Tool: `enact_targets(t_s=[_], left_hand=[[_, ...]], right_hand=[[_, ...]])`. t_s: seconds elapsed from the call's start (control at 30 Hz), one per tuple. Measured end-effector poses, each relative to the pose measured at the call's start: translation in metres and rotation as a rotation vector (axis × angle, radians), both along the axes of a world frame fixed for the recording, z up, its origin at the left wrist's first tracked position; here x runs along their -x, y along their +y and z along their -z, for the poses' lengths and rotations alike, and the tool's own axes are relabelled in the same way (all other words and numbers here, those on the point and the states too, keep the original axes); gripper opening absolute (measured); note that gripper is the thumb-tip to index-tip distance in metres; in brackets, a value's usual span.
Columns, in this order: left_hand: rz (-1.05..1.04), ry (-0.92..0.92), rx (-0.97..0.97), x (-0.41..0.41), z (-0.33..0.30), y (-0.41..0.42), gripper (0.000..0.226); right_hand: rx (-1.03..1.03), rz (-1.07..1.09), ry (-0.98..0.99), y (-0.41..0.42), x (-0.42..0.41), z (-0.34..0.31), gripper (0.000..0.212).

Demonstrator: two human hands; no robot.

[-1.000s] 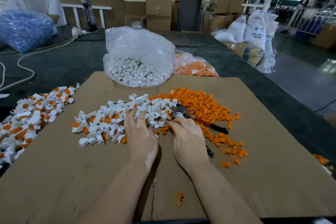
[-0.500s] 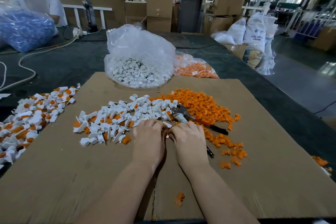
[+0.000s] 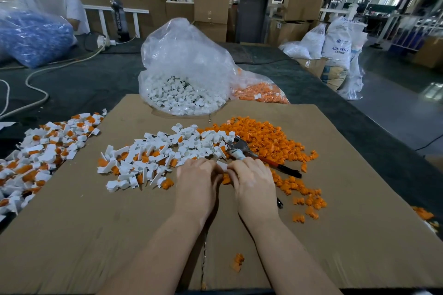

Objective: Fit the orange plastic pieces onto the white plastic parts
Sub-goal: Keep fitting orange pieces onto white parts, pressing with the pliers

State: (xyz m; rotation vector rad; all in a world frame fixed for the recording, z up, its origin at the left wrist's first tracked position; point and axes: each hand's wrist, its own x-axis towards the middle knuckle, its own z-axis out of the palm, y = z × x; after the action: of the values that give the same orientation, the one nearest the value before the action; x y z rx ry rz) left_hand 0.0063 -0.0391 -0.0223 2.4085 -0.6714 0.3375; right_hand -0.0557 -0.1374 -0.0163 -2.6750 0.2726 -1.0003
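Observation:
A heap of white plastic parts (image 3: 165, 153) lies in the middle of the cardboard sheet (image 3: 96, 223), with a heap of orange plastic pieces (image 3: 271, 139) to its right. My left hand (image 3: 196, 182) and my right hand (image 3: 254, 184) meet just in front of the heaps, fingers curled. Between their fingertips they pinch one white part (image 3: 221, 166). An orange piece (image 3: 225, 178) shows just under it, between the two hands; who holds it is hidden.
Pliers with a red-and-black handle (image 3: 263, 158) lie beside my right hand. A pile of fitted white-and-orange parts (image 3: 40, 151) spreads at the left. Clear bags of white parts (image 3: 184, 79) and orange pieces (image 3: 261, 91) stand behind. Another person sits far left (image 3: 48, 0).
My left hand drew back from the white heap toward my right hand. Both hands now meet and hold one white part between them.

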Motion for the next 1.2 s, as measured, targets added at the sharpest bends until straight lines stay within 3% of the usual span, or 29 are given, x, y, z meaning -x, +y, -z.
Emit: enact_targets(t_s=[0.2,0.67,0.87,1.03,1.2], left_hand=[[-0.024,0.005,0.073,-0.0004,0.0018,0.0003,0.006],[-0.027,-0.016,0.107,0.0004,0.0042,0.0,0.008],[-0.024,-0.004,0.073,0.0003,0.0045,0.0011,0.033],[0.014,-0.046,0.055,0.0019,0.0025,0.0011,0.012],[-0.015,-0.077,0.1,0.0035,0.0019,0.001,0.012]], right_hand=[[-0.055,-0.126,-0.015,0.0057,0.0031,-0.0021,0.008],[-0.015,-0.075,0.004,0.0034,-0.0003,0.0014,0.015],[-0.009,-0.068,-0.003,0.002,-0.0001,0.0025,0.015],[-0.013,-0.064,-0.017,0.0019,-0.0005,0.0031,0.013],[-0.028,-0.063,-0.042,0.0006,-0.0003,0.0029,0.009]])
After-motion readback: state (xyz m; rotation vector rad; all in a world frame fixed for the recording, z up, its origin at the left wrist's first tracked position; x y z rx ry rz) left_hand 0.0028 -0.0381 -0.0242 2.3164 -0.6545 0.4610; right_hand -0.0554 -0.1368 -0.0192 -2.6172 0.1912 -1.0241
